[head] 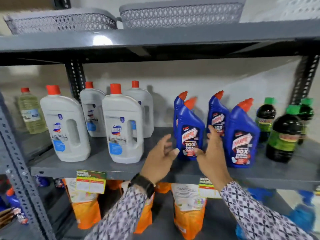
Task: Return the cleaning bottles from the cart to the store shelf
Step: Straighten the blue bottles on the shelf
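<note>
A blue toilet-cleaner bottle (189, 130) with an orange-red cap stands upright on the grey middle shelf (103, 161). My left hand (160, 158) is just left of it, fingers spread, thumb tip touching its lower side. My right hand (213, 151) is at its right side, fingers apart against the bottle. Neither hand wraps around it. Three more blue bottles stand nearby: one behind (179, 104), one at the back (217, 115) and one in front to the right (242, 135). The cart is out of sight.
Several white jugs with red caps (69, 129) stand on the left, with a pale yellow bottle (32, 115) beyond them. Dark green-capped bottles (284, 137) fill the right end. Orange refill pouches (188, 213) sit on the shelf below; grey baskets (180, 13) above.
</note>
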The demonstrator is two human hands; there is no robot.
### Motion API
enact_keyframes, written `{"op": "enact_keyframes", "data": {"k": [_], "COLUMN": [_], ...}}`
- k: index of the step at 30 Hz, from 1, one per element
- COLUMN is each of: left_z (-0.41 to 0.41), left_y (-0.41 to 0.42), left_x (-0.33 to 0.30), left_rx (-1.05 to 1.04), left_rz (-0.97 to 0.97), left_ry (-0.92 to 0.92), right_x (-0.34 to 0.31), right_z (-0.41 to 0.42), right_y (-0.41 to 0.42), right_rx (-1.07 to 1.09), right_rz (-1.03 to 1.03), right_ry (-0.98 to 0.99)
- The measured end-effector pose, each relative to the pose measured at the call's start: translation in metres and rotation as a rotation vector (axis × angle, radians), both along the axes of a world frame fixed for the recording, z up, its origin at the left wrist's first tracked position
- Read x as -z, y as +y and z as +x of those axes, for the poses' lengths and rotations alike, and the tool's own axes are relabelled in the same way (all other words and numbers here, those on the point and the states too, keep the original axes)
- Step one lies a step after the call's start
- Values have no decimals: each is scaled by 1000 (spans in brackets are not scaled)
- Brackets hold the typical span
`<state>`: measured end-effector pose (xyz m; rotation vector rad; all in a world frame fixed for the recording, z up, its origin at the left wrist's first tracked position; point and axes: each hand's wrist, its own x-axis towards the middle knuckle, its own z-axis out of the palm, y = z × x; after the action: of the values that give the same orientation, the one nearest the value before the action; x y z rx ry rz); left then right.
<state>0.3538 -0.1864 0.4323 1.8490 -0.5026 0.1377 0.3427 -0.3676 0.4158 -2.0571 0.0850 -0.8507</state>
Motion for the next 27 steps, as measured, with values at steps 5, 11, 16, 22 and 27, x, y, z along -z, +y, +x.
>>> {"op": "enact_keyframes", "data": {"k": [5, 11, 16, 22, 27], "left_z": [35, 20, 14, -7, -54], "left_y": [-31, -28, -29, -28, -61], "left_x": [0, 7, 11, 9, 19], "left_rx": [107, 69, 51, -60, -509], "left_rz": [66, 69, 57, -19, -272], "left_ry": [6, 12, -1, -18, -212], "right_x": [-8, -1, 3, 3, 13], "right_z": [10, -12, -15, -37, -92], "right_y": [-25, -34, -36, -37, -86], "right_rx": [-191, -266, -280, -287, -163], "right_rz": [-46, -35, -43, -103, -185], "right_ry": [167, 170, 151, 143, -8]}}
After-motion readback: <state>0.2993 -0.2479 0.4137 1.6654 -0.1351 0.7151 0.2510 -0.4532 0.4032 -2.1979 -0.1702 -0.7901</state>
